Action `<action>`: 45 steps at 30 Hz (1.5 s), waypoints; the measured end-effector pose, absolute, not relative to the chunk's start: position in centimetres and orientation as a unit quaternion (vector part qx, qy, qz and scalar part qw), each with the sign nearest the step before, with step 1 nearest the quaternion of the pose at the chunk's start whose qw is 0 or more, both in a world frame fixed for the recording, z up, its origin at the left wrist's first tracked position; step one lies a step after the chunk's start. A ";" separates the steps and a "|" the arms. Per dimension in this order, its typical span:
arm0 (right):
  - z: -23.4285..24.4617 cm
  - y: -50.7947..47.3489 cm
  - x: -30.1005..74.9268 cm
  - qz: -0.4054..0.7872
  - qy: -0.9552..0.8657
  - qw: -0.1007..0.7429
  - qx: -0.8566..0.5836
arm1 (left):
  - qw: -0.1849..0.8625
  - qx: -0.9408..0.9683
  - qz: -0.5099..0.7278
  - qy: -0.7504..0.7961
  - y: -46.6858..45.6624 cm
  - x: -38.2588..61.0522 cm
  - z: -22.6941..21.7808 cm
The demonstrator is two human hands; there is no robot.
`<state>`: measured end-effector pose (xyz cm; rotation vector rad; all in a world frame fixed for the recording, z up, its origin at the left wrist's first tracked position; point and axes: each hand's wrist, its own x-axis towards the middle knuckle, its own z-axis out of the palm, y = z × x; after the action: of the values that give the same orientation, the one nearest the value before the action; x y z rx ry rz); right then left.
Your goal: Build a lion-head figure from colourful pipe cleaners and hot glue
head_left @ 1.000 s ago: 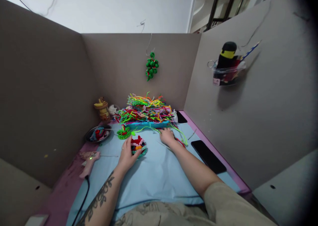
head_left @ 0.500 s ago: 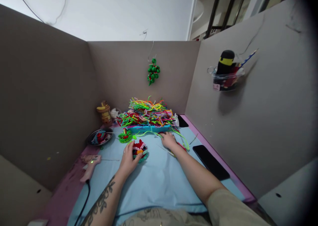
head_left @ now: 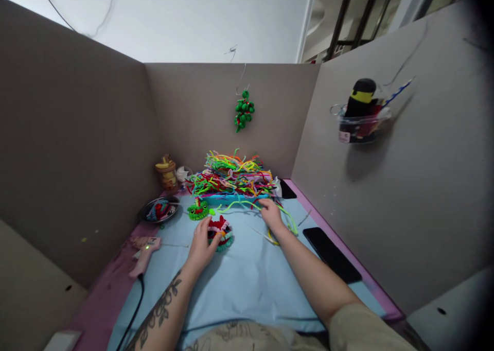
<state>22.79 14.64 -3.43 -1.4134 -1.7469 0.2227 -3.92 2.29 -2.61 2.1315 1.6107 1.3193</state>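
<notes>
A round red, pink and teal figure (head_left: 221, 233) made of fuzzy pipe cleaners, with dark eyes and an orange middle, stands on the light blue cloth. My left hand (head_left: 204, 243) is closed round its left side, thumb across the front. Just behind it sits a green frog-like figure (head_left: 198, 210) of the same stuff. At the front edge of the blue tray (head_left: 231, 199), my right hand (head_left: 271, 214) has its fingers pinched together, with a bit of red pipe cleaner (head_left: 254, 203) showing at the fingertips. Loose green pipe cleaners (head_left: 291, 222) lie beside and under that hand.
A heap of coloured pipe cleaners (head_left: 235, 176) fills the tray. At left are a metal bowl (head_left: 176, 210), a pink glue gun (head_left: 144, 258) with its cord, and a brown cup (head_left: 167, 176). A black phone (head_left: 330, 256) lies right. A plastic tub (head_left: 363, 129) hangs on the right wall.
The whole view has shifted slightly to the right. My right hand has lifted a little, and the red strand by its wrist no longer shows. My left hand stays on the red figure.
</notes>
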 end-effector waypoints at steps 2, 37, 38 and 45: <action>-3.2 14.5 23.0 0.099 -0.664 0.513 -0.535 | 0.083 0.708 0.444 0.543 2.3 -4.0 -2.5; 6.3 24.2 29.6 0.222 -0.504 0.617 -0.562 | 0.103 0.691 0.468 0.541 1.7 -3.5 -2.5; 6.9 24.0 30.1 0.222 -0.496 0.633 -0.552 | 0.102 0.692 0.466 0.542 1.7 -3.5 -2.5; 10.4 19.8 28.9 0.317 -0.492 0.728 -0.359 | 0.091 0.672 0.504 0.534 1.0 -3.2 -1.0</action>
<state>28.85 19.80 10.38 -0.7901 -1.0834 0.6976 -3.25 1.04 -1.03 1.9976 1.5879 1.4967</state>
